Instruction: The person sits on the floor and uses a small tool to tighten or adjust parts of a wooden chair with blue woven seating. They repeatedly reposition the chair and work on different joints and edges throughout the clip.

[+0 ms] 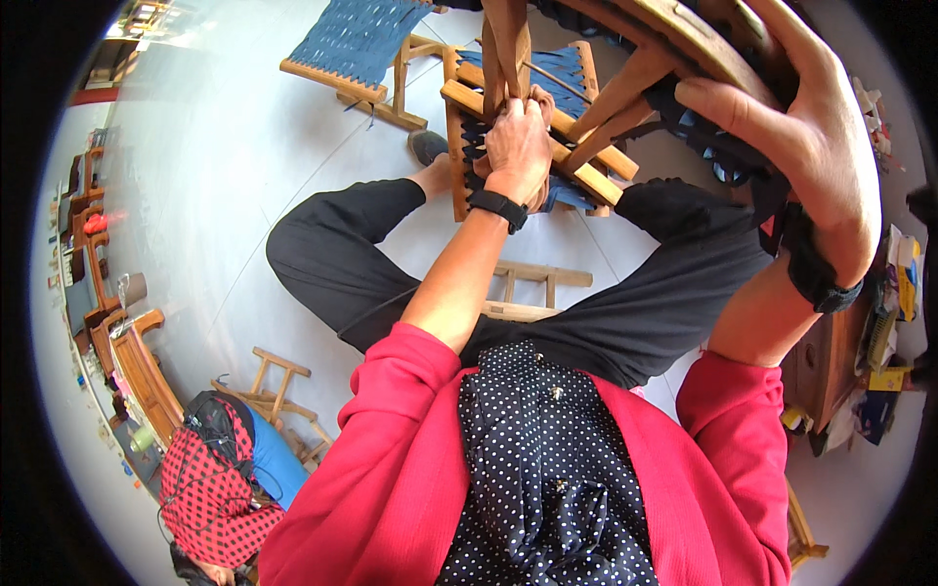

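Observation:
Above my knees stands a wooden frame with a thick curved rim (703,39) and slanted legs (625,93). My left hand (518,142) is closed around the lower part of one upright leg (508,44), close to a pale wooden bar (586,176). Looming large at the upper right, my right hand (816,132) grips the curved rim, its thumb lying along the near side. Its fingertips run out of the picture at the top. Beneath the frame is a low stool (454,127) with a blue woven seat, partly hidden by my left hand and the bars.
Another blue-seated stool (357,44) stands at the upper left. A small wooden frame (542,278) lies between my legs, another (278,386) at lower left. Beside it is a person in a red-and-black patterned top (210,479). A wooden cabinet (831,361) stands at right.

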Tool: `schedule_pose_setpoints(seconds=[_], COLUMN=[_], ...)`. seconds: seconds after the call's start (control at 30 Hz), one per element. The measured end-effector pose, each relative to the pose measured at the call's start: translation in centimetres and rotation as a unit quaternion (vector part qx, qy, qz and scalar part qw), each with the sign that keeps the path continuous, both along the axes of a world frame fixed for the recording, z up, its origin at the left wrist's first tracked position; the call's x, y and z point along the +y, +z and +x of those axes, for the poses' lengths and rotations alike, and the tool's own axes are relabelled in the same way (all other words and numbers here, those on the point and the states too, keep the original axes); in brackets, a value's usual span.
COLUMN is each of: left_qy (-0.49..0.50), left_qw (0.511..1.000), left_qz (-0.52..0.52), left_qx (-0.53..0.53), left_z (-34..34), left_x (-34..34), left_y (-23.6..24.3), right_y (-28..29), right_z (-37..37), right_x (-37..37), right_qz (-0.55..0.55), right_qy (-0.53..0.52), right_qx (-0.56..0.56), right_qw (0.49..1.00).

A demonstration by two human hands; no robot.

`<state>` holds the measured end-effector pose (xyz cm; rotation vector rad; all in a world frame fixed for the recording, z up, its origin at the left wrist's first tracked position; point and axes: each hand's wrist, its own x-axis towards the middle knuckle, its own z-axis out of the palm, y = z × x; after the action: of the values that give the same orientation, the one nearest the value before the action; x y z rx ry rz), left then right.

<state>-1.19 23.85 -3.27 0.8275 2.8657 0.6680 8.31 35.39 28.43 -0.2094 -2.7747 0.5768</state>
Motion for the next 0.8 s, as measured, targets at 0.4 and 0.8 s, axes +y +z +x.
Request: schedule_pose_setpoints(seconds=[0.4, 0.8], left_qy=[-0.109, 0.034], left_qw=[0.984, 0.875], left_qz=[0.090, 0.334], left_qx=[-0.109, -0.348], left_z=[0.9, 4.0], left_x=[0.4, -11.8], left_y=[0.4, -4.4], right_y=[-0.2, 1.9], right_z=[0.3, 0.2], right_x=[-0.5, 0.5], right_qz=[0.047, -0.099], right_qy=[0.008, -0.010], right_qx=[-0.006, -0.101], right_qw=[0.999, 0.990])
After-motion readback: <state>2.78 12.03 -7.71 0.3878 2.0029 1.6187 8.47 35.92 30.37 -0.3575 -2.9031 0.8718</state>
